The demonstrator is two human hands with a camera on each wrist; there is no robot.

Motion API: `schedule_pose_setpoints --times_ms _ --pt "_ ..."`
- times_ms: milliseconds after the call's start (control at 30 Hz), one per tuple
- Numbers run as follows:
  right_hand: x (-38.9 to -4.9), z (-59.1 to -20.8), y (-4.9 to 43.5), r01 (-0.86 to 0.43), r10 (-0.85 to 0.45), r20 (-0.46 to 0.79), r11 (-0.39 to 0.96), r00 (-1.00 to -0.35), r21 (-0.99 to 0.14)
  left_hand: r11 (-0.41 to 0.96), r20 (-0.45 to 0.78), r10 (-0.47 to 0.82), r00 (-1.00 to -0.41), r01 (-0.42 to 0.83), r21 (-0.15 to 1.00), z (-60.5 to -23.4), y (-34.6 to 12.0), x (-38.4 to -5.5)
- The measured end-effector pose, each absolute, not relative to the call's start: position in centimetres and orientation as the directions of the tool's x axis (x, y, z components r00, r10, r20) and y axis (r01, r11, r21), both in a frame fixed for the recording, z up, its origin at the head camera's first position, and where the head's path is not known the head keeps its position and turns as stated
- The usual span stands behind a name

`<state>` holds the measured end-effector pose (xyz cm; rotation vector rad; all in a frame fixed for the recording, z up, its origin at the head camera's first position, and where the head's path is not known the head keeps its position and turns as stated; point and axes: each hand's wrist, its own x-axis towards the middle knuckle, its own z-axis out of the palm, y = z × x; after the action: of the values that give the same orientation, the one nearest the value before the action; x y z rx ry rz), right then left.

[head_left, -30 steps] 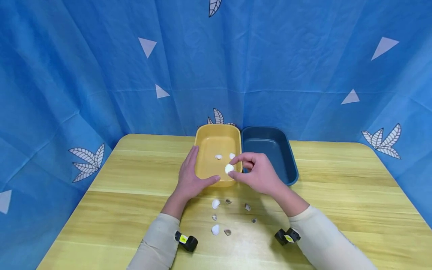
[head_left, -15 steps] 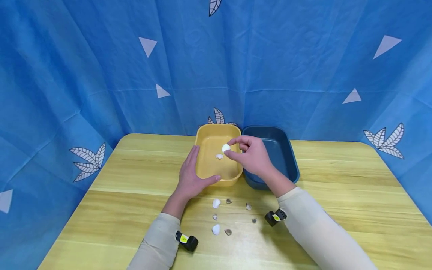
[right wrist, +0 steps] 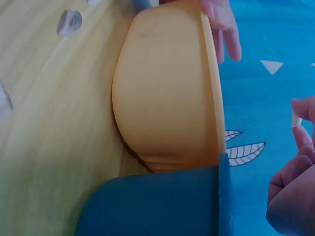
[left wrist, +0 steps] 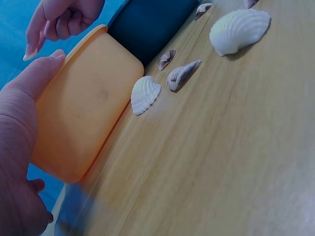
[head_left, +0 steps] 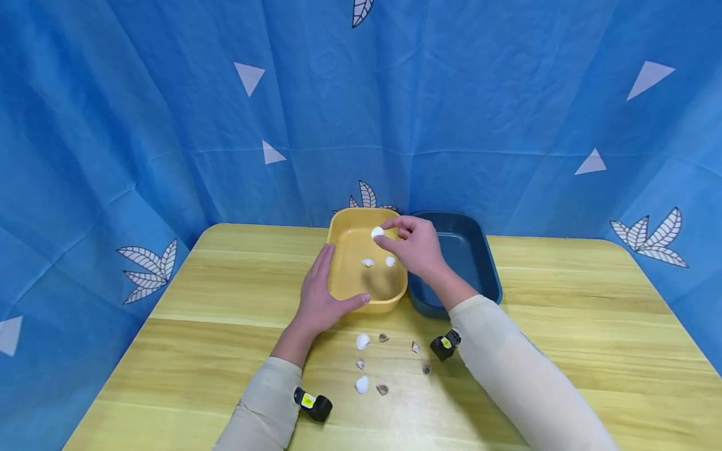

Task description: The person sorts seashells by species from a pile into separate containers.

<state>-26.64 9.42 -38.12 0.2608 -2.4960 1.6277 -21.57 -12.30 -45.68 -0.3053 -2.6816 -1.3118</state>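
Observation:
In the head view my right hand (head_left: pixel 417 248) pinches a white seashell (head_left: pixel 377 232) between thumb and forefinger, over the far part of the yellow bin (head_left: pixel 351 285). The right wrist view shows this shell (right wrist: pixel 296 118) edge-on, above the rim's level. Two more white shells, one left (head_left: pixel 367 262) and one right (head_left: pixel 390 261), lie on the bin's floor. My left hand (head_left: pixel 323 299) rests against the bin's near left corner, fingers straight along its side and thumb (left wrist: pixel 42 73) on the near rim.
A dark blue bin (head_left: pixel 492 275) stands right beside the yellow one. On the wooden table (head_left: pixel 225 275) in front lie two large white shells, one nearer (head_left: pixel 362 384) and one farther (head_left: pixel 363 341), with several small brownish shells (head_left: pixel 382 389). A blue curtain (head_left: pixel 485 113) hangs behind.
My right hand has moved away from me across the yellow bin, still pinching the white shell. The second shell on the bin's floor shows again from behind it. My left hand has stayed in place.

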Motion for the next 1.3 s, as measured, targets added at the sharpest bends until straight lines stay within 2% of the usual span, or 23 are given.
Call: schedule_pose_setpoints --times_ms 733,1300 --pt "-30.2 -40.2 9.1 -0.032 0.063 0.067 0.445 -0.996 -0.895 0.588 0.200 0.122 -0.972 0.233 0.775 -46.0 -12.3 -21.5" --pt "-30.9 -41.5 9.1 -0.010 0.079 0.053 0.463 -0.995 -0.886 0.586 0.216 0.115 -0.970 0.242 0.774 -46.0 -12.4 -21.6"
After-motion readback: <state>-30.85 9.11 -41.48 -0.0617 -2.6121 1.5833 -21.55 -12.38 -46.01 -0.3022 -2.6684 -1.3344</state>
